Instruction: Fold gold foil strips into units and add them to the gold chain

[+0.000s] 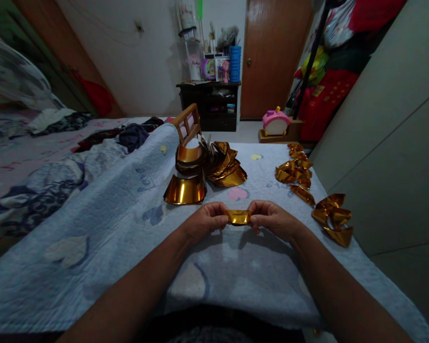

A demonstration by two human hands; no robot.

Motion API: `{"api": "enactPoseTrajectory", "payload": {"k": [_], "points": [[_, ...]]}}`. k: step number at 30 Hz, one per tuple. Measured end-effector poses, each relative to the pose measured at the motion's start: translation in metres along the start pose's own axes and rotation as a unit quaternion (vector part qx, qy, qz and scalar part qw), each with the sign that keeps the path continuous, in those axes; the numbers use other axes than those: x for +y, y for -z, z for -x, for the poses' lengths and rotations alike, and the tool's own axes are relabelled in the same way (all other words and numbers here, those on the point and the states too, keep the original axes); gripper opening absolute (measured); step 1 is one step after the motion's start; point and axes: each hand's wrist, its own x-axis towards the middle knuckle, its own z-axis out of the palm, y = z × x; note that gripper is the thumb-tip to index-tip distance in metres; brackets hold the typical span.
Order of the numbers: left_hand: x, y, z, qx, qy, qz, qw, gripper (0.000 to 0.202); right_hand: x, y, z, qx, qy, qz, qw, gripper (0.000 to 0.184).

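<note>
A small folded piece of shiny gold paper is stretched between my two hands, just above the cloth. My left hand pinches its left end between thumb and fingers. At the opposite end, my right hand pinches it the same way. Beyond my left hand stands a stack of curved gold sheets, with a fanned pile of gold sheets behind it. To the right lie several folded gold pieces, and farther back a heap of similar folded gold pieces.
A pale blue cloth with heart shapes covers the work surface. A wooden frame stands behind the gold sheets. Rumpled bedding lies at left. At the back are a pink toy and a dark cabinet; a pale panel rises at right.
</note>
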Motion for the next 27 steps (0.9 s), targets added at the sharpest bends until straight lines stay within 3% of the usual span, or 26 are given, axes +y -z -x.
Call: {"api": "enactPoseTrajectory", "payload": {"k": [15, 22, 27], "points": [[-0.0017, -0.0018, -0.0003, -0.009, 0.001, 0.002, 1.0, 0.043, 0.0018, 0.0024, -0.0001, -0.021, 0.01, 0.021, 1.0, 0.033], [0.0026, -0.0014, -0.0011, -0.031, -0.006, 0.045, 0.999, 0.041, 0.0021, 0.0043, 0.0001, -0.029, 0.033, -0.029, 0.999, 0.031], [0.0022, -0.0002, -0.0007, -0.015, -0.008, -0.006, 1.0, 0.041, 0.0021, 0.0046, 0.0009, -0.046, 0.027, -0.012, 0.998, 0.027]]}}
